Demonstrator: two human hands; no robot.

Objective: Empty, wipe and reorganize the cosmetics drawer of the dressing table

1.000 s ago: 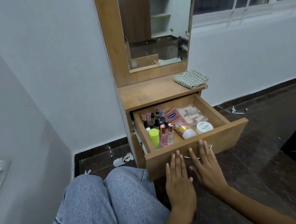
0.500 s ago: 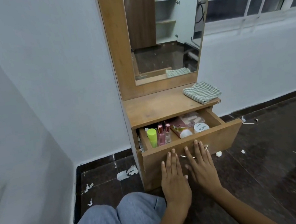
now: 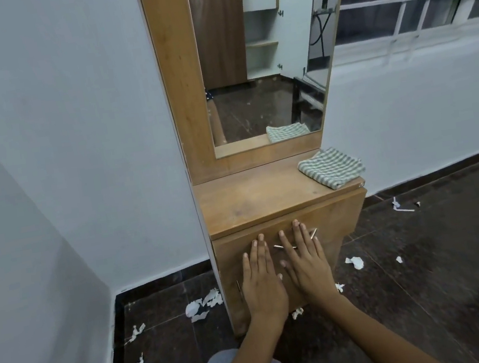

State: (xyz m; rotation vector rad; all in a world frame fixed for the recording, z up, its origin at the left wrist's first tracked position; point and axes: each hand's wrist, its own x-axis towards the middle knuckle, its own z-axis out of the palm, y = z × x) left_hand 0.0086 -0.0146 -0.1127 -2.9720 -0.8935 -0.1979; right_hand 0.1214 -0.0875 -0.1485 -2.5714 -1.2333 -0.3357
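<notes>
Your two hands lie flat with fingers spread on the shut drawer (image 3: pixel 288 245) of the wooden dressing table (image 3: pixel 253 198): left hand (image 3: pixel 263 283), right hand (image 3: pixel 308 264), holding nothing. One striped cloth (image 3: pixel 331 167) sits at the top's right edge. One mirror (image 3: pixel 259 54) stands above. The dark floor (image 3: pixel 415 264) has white paper bits (image 3: pixel 202 306) and open room on the right.

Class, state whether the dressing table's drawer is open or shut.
Shut: the drawer front sits flush under the tabletop, no contents showing, both hands flat against it.
</notes>
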